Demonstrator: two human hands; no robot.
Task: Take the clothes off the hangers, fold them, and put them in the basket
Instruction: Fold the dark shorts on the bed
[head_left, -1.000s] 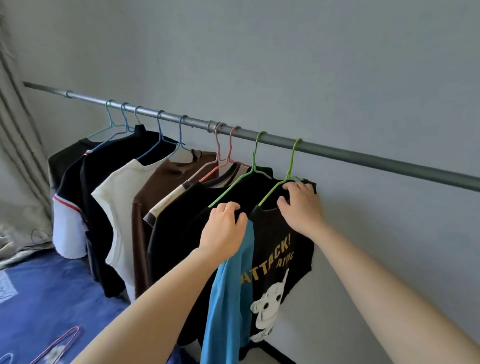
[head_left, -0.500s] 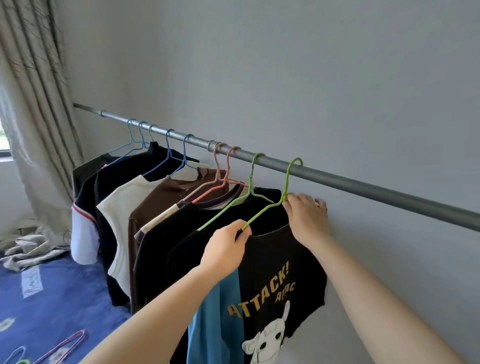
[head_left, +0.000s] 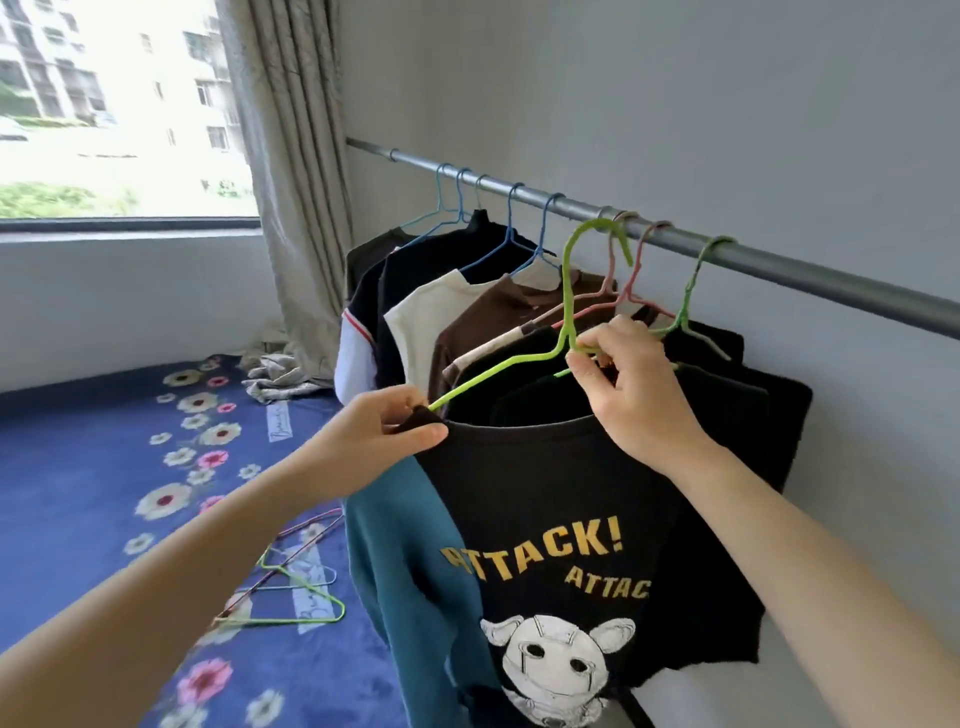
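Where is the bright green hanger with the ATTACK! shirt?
Middle of the head view, unhooked near the rail: the right hand pinches the neck of the bright green hanger and the left hand grips the ATTACK! shirt at its left end.

Printed shirt (head_left: 545, 493): the hem and the lower part of the printed figure are cut by the bottom edge; the smaller line of lettering breaks off at a fold.
Green hanger (head_left: 569, 291): the far arm is mostly hidden behind the right hand (head_left: 634, 395); the near arm's tip disappears into cloth at the left hand (head_left: 384, 436).
Rail (head_left: 779, 267): runs off the right edge.
Hung clothes (head_left: 467, 322): overlapping, mostly only shoulders show.
Floor hangers (head_left: 306, 592): tangled, partly behind the left forearm; count unclear.
Rug label (head_left: 278, 421): the writing is too blurred to read.
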